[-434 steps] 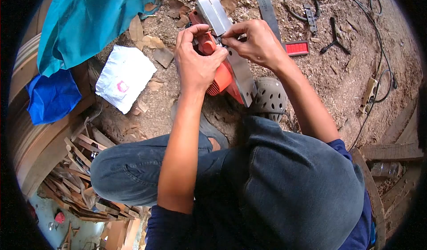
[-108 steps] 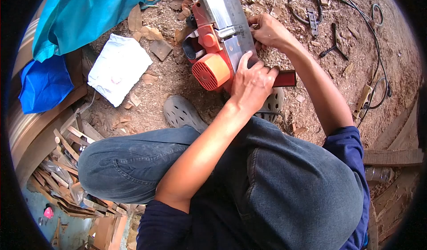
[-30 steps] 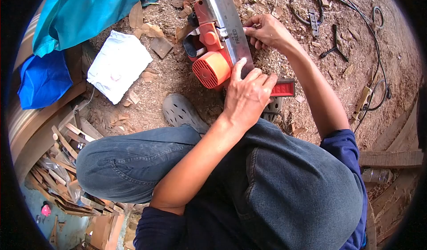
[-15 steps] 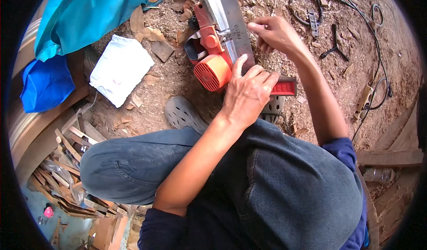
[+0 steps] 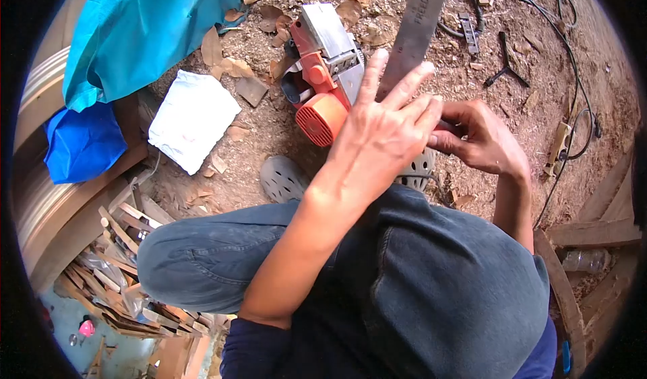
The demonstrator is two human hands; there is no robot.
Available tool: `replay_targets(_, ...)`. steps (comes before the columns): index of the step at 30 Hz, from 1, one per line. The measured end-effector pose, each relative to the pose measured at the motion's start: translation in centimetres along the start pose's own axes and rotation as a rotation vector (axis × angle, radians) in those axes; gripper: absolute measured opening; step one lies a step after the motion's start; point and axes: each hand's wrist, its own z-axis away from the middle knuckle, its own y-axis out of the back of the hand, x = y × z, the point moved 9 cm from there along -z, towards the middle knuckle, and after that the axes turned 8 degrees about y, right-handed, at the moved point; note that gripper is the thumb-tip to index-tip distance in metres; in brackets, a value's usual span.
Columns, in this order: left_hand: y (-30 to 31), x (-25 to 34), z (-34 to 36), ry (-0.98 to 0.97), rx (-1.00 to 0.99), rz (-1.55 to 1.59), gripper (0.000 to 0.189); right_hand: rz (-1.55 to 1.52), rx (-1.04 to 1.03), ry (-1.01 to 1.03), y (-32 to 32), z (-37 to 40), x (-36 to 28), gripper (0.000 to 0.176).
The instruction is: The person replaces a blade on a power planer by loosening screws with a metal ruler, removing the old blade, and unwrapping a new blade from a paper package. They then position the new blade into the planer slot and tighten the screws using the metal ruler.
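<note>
An orange electric planer (image 5: 323, 76) lies upside down on the sawdust-covered ground, its metal sole facing up. My left hand (image 5: 381, 136) hovers over its near end, fingers spread and holding nothing. My right hand (image 5: 485, 143) sits just right of the left and is closed on the stock of a try square. The stock is mostly hidden behind my fingers. The square's steel blade (image 5: 414, 22), marked FREED, points up and away to the right of the planer, off its sole.
White paper (image 5: 192, 119), a teal cloth (image 5: 148, 28) and a blue cloth (image 5: 84, 143) lie to the left. Wood offcuts (image 5: 121, 244) are piled at lower left. Cables (image 5: 573, 42) and a black tool (image 5: 502, 59) lie at right. My grey sandal (image 5: 283, 177) is below the planer.
The steel blade has come off the planer's sole and swung to the right. My right hand dropped from the blade to the square's stock. My left hand lifted off and spread its fingers.
</note>
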Motion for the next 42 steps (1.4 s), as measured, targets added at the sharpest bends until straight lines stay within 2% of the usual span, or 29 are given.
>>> replay_targets(2,2.8,-1.4,1.0,-0.003,0.238,0.259,0.057,-0.059,0.118,-0.07,0.7,-0.1,1.1,0.036)
replay_targets(3,3.8,-2.2,1.6,0.02,0.249,0.248,0.068,-0.06,0.202,-0.022,1.2,-0.5,1.7,0.037)
replay_targets(4,4.6,-3.9,2.1,0.064,0.362,0.318,0.063,-0.06,0.283,0.025,1.4,-0.8,2.2,0.037)
replay_targets(6,4.4,-8.4,3.2,0.27,0.589,0.44,0.054,-0.297,0.481,-0.019,1.4,-1.2,3.1,0.035)
replay_targets(8,2.0,-12.5,4.1,0.533,0.582,0.439,0.043,-0.495,0.527,0.07,0.8,-2.4,2.8,0.034)
replay_targets(12,-1.4,-14.7,4.7,0.671,0.424,0.507,0.033,-0.514,0.541,0.062,-0.8,-5.2,2.7,0.034)
replay_targets(14,-3.2,-15.3,5.1,0.783,0.417,0.825,0.028,-0.53,0.591,0.177,-1.4,-6.4,2.1,0.034)
replay_targets(16,-3.3,-15.4,5.0,0.737,0.463,0.759,0.027,-0.529,0.666,0.226,-2.1,-7.6,2.3,0.033)
replay_targets(21,-3.4,-15.3,5.4,0.665,0.591,0.643,0.025,-0.389,0.752,0.162,-2.8,-9.5,2.7,0.032)
replay_targets(23,-4.6,-16.0,5.5,0.778,0.523,0.859,0.025,-0.311,0.781,0.148,-2.5,-9.6,2.2,0.032)
replay_targets(24,-4.4,-15.9,5.3,0.78,0.521,0.862,0.025,-0.231,0.808,0.14,-2.1,-9.5,2.1,0.032)
replay_targets(25,-4.5,-15.9,5.3,0.805,0.506,0.925,0.025,-0.213,0.839,0.2,-2.3,-10.0,3.1,0.033)
replay_targets(27,-5.2,-16.2,5.4,0.831,0.491,0.99,0.025,-0.258,0.812,0.187,-2.2,-10.0,2.6,0.033)
replay_targets(31,-4.7,-16.1,5.3,0.746,0.545,0.836,0.025,-0.357,0.782,0.224,-2.7,-10.7,2.6,0.031)
replay_targets(42,-4.4,-16.0,5.2,0.76,0.528,0.822,0.025,-0.372,0.765,0.232,-3.0,-11.4,3.1,0.032)
